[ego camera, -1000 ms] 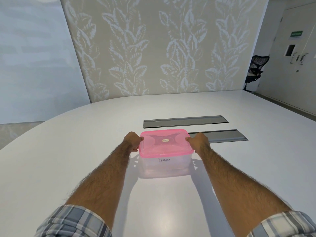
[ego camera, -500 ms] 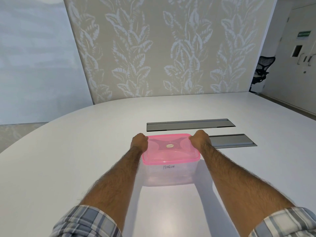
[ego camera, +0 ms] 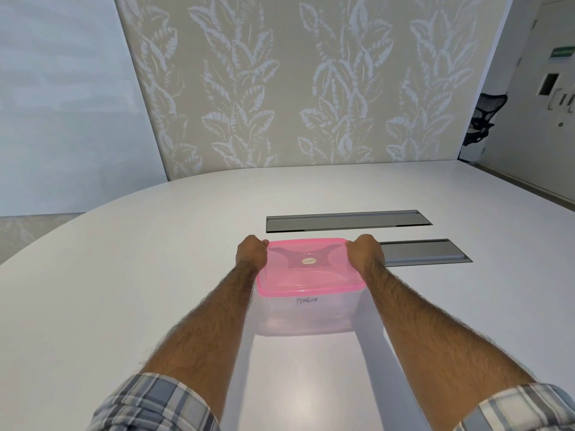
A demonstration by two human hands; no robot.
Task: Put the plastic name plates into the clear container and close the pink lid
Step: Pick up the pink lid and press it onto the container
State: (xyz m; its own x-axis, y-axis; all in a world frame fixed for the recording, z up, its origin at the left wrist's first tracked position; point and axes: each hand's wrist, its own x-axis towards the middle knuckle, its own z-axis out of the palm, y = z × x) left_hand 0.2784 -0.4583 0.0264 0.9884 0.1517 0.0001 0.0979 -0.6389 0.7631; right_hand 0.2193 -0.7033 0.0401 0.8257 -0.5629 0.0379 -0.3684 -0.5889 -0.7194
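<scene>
Both hands grip pink lid (ego camera: 306, 265) far corners; container (ego camera: 306, 315) on table (ego camera: 124, 275).

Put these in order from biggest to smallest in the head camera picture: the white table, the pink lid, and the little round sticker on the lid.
1. white table
2. pink lid
3. round sticker

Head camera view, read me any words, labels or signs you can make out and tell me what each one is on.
"PENGUIN": handwritten on the front wall of the clear container, just under the pink lid.
Round sticker at the lid's centre: print too small to read.
Green sign on the far right wall: lettering too blurred to read.
</scene>
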